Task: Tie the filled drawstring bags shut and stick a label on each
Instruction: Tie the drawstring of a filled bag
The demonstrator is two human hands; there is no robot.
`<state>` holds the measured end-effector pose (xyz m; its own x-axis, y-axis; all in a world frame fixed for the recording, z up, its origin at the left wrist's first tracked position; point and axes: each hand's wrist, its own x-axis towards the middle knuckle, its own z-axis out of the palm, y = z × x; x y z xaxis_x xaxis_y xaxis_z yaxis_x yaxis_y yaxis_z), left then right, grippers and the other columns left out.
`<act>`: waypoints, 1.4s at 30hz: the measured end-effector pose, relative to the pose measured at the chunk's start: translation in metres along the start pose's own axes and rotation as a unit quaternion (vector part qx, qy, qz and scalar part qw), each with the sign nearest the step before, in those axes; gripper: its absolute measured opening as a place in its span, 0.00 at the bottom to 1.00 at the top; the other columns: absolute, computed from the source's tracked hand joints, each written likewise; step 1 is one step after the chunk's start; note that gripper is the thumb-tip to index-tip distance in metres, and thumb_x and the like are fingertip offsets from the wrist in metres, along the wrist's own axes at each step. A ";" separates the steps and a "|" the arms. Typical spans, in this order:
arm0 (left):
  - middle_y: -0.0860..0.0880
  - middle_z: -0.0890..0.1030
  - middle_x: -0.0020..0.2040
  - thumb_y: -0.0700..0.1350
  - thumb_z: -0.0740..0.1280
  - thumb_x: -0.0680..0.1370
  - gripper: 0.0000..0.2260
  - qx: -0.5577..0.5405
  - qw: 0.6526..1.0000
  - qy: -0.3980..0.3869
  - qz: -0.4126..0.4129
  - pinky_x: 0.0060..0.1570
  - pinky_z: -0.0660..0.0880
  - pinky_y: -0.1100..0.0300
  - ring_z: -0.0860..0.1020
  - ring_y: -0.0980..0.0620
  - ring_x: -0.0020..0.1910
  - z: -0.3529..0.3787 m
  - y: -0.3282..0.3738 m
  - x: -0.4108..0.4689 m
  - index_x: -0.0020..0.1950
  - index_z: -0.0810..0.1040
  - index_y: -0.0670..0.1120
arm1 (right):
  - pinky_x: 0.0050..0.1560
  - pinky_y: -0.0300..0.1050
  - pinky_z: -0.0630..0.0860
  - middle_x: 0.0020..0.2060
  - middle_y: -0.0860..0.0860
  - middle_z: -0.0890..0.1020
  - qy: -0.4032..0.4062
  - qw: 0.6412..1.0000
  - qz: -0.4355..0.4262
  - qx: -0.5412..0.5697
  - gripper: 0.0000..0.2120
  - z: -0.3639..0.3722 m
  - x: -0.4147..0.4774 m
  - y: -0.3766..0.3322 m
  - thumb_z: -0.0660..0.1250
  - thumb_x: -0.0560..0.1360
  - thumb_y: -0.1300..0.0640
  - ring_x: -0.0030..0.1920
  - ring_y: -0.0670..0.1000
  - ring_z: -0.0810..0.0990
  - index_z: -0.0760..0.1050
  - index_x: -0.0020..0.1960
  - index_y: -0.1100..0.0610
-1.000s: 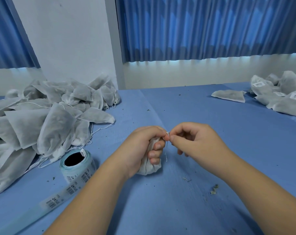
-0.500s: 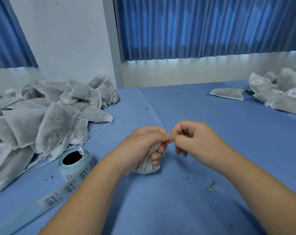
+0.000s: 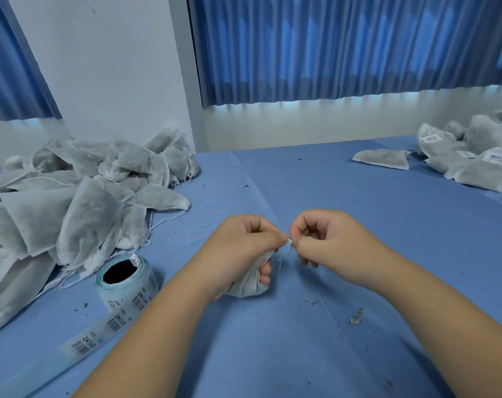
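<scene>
1. Nearest, at the middle of the blue cloth-covered tabletop [image 3: 287,363], the left hand [image 3: 244,251] is clenched round the gathered neck of a small grey non-woven drawstring bag [image 3: 248,287]. The bag's rounded bottom rests on the tabletop.
2. Just at three o'clock of it, the right hand [image 3: 330,248] pinches the thin white drawstring [image 3: 290,249] between thumb and forefinger, its other fingers curled in. A short loose end hangs below the pinch.
3. The step looks to be cinching the knot. It goes best if the left hand holds the neck bunched tight while the right draws the string straight away from it, so the knot seats against the cloth and no filling escapes. Green-grey crumbs [image 3: 356,317] at five o'clock suggest how readily it spills.
4. At eight o'clock stands a pale blue roll of printed labels [image 3: 126,280], upright, with its unrolled label strip [image 3: 94,337] trailing toward seven o'clock. Barcodes and a short code show on each label, but the characters are too blurred to read.
5. At ten o'clock lies a heap of unlabelled grey bags [image 3: 71,211] with loose strings.
6. Farthest, at two o'clock, a group of finished grey bags [image 3: 473,168] bear white barcode stickers whose print is unreadable. No brand name is legible anywhere.
</scene>
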<state>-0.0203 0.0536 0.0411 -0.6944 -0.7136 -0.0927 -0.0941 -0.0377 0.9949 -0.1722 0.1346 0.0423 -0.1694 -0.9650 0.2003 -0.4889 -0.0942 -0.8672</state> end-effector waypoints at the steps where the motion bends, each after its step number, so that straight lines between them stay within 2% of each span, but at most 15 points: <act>1: 0.46 0.69 0.24 0.39 0.69 0.76 0.09 -0.002 1.000 0.005 0.002 0.27 0.68 0.62 0.69 0.51 0.21 0.000 0.000 0.000 0.37 0.75 0.42 | 0.35 0.41 0.72 0.26 0.47 0.76 0.003 1.000 -0.001 0.001 0.09 0.000 0.000 0.001 0.65 0.71 0.67 0.29 0.43 0.76 0.76 0.36 0.55; 5: 0.48 0.71 0.24 0.40 0.69 0.76 0.10 -0.020 1.000 0.011 0.005 0.28 0.69 0.60 0.69 0.50 0.23 -0.001 0.000 0.001 0.36 0.75 0.43 | 0.34 0.41 0.73 0.28 0.48 0.76 0.024 0.999 -0.001 0.025 0.10 -0.002 0.002 0.001 0.65 0.73 0.66 0.30 0.44 0.78 0.76 0.37 0.55; 9: 0.49 0.74 0.28 0.41 0.68 0.77 0.10 -0.033 0.999 0.003 0.016 0.28 0.71 0.60 0.70 0.50 0.23 -0.002 -0.001 0.001 0.36 0.78 0.44 | 0.32 0.39 0.74 0.30 0.50 0.79 0.033 0.996 -0.019 0.081 0.06 0.001 0.002 -0.001 0.67 0.74 0.67 0.31 0.48 0.80 0.74 0.40 0.58; 15: 0.47 0.75 0.33 0.40 0.68 0.78 0.06 -0.043 0.999 0.012 0.018 0.27 0.71 0.60 0.70 0.51 0.24 0.001 -0.001 0.000 0.42 0.77 0.41 | 0.33 0.38 0.76 0.31 0.51 0.79 0.071 0.989 -0.016 0.130 0.08 0.005 0.005 -0.003 0.69 0.73 0.70 0.31 0.47 0.80 0.74 0.41 0.60; 18: 0.48 0.74 0.30 0.40 0.68 0.79 0.06 -0.027 0.999 0.024 0.025 0.25 0.69 0.62 0.69 0.52 0.22 0.004 -0.001 0.000 0.42 0.77 0.41 | 0.34 0.39 0.76 0.30 0.50 0.79 0.083 0.992 -0.016 0.098 0.09 0.005 0.005 0.000 0.69 0.72 0.70 0.31 0.47 0.79 0.76 0.40 0.58; 21: 0.48 0.73 0.28 0.41 0.69 0.78 0.10 0.016 0.996 0.066 0.051 0.24 0.68 0.63 0.69 0.51 0.23 0.008 -0.004 0.003 0.37 0.78 0.45 | 0.36 0.46 0.76 0.30 0.51 0.81 0.102 0.994 -0.023 0.023 0.10 0.007 0.005 0.003 0.69 0.72 0.65 0.32 0.49 0.77 0.80 0.38 0.51; 24: 0.52 0.71 0.25 0.42 0.70 0.77 0.13 0.034 0.992 0.101 0.072 0.23 0.65 0.64 0.68 0.51 0.22 0.008 -0.007 0.006 0.33 0.78 0.49 | 0.33 0.41 0.72 0.30 0.54 0.81 0.118 0.992 -0.026 -0.023 0.10 0.008 0.006 0.004 0.69 0.71 0.62 0.31 0.49 0.75 0.81 0.35 0.48; 29: 0.58 0.73 0.23 0.44 0.71 0.77 0.11 0.105 0.976 0.148 0.117 0.22 0.65 0.64 0.69 0.53 0.20 0.009 -0.008 0.006 0.33 0.79 0.52 | 0.30 0.33 0.71 0.27 0.46 0.80 0.094 0.995 0.006 -0.032 0.11 0.008 0.007 0.006 0.70 0.73 0.61 0.29 0.44 0.79 0.80 0.33 0.50; 33: 0.58 0.73 0.23 0.44 0.70 0.77 0.10 0.124 0.975 0.144 0.114 0.22 0.64 0.65 0.68 0.53 0.19 0.009 -0.008 0.006 0.35 0.80 0.53 | 0.33 0.37 0.74 0.30 0.51 0.81 0.069 0.997 0.021 -0.006 0.10 0.005 0.006 0.007 0.69 0.74 0.60 0.29 0.43 0.80 0.80 0.34 0.52; 38: 0.59 0.73 0.23 0.45 0.69 0.78 0.11 0.149 0.976 0.123 0.101 0.21 0.65 0.66 0.68 0.53 0.20 0.008 -0.008 0.005 0.36 0.81 0.53 | 0.36 0.43 0.76 0.29 0.52 0.81 0.059 0.998 0.028 0.005 0.12 0.002 0.007 0.008 0.69 0.74 0.60 0.29 0.44 0.80 0.81 0.34 0.49; 40: 0.59 0.73 0.23 0.45 0.68 0.78 0.12 0.155 0.977 0.114 0.088 0.22 0.65 0.64 0.68 0.52 0.21 0.007 -0.008 0.005 0.35 0.80 0.53 | 0.35 0.41 0.75 0.30 0.52 0.81 0.057 0.998 0.027 0.001 0.10 0.001 0.006 0.009 0.69 0.73 0.60 0.29 0.43 0.80 0.81 0.35 0.48; 42: 0.58 0.72 0.23 0.46 0.67 0.79 0.13 0.143 0.982 0.101 0.069 0.25 0.65 0.63 0.68 0.51 0.22 0.007 -0.007 0.005 0.34 0.79 0.54 | 0.33 0.35 0.74 0.28 0.49 0.81 0.056 0.998 0.024 -0.003 0.10 0.002 0.006 0.009 0.70 0.72 0.59 0.29 0.42 0.79 0.81 0.35 0.48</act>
<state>-0.0279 0.0553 0.0329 -0.5611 -0.8237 0.0813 -0.2258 0.2468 0.9424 -0.1762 0.1278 0.0352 -0.2872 -0.9347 0.2095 -0.4833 -0.0475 -0.8742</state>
